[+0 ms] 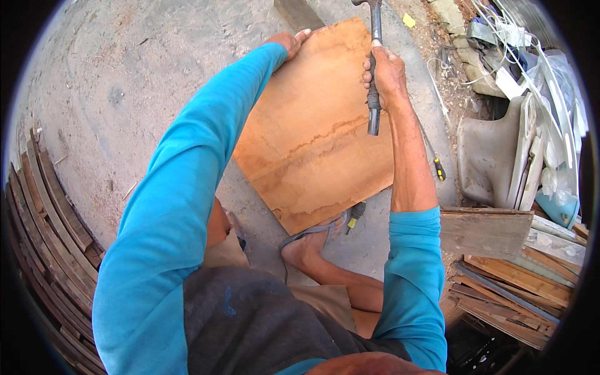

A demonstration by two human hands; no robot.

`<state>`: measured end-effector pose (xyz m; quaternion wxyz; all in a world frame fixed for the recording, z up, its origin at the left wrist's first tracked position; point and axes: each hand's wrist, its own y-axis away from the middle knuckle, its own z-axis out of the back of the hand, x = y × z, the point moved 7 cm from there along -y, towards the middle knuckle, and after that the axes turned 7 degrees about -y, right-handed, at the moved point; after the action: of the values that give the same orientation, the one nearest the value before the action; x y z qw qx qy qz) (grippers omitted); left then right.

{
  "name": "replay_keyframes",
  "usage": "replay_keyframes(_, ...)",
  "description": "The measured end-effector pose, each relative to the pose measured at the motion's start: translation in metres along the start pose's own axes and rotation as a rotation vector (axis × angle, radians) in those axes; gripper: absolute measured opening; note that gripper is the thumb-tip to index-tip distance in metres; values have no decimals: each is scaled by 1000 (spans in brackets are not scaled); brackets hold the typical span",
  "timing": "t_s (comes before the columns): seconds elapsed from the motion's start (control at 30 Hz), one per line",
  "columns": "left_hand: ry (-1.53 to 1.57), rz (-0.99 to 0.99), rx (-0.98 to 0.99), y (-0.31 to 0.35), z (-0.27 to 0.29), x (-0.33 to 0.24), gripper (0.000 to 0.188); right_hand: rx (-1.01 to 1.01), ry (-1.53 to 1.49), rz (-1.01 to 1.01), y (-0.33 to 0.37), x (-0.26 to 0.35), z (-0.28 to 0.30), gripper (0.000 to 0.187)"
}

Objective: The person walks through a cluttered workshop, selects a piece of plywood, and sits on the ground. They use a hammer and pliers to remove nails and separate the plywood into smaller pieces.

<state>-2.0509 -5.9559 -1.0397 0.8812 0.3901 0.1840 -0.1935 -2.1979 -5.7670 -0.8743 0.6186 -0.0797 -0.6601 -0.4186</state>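
Observation:
A brown plywood sheet (319, 119) with dark stain lines lies tilted in front of me, close to my sandalled foot. My left hand (291, 44) is closed on its far left edge; part of the fingers is hidden. In my right hand (389, 75) is a hammer (374, 122), held by its dark wrapped handle above the sheet's right side. The hammer's head reaches the top of the view and is partly cut off. A grey wooden block (300, 14) is beside the sheet's far edge, near my left hand.
A screwdriver (440, 169) with a black and yellow handle lies at right. Another black and yellow handle (355, 216) pokes out near my foot. Wood strips (53, 206) line the left; scrap boards (512, 281), a broken plastic chair (490, 150) and white cables clutter the right.

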Motion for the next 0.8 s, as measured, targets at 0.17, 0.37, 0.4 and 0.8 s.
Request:
replay_keyframes(0.17,35,18,-4,3,1,1,89,225,269,-165,-24,1,34,33)
replay_keyframes(0.37,141,101,11,23,-1,-14,82,127,524,44,-34,46,51,38)
replay_keyframes(0.4,165,118,9,25,-2,-19,81,123,595,77,-35,49,53,40)
replay_keyframes(0.8,35,164,-2,23,1,-9,79,315,769,1,-42,54,44,38)
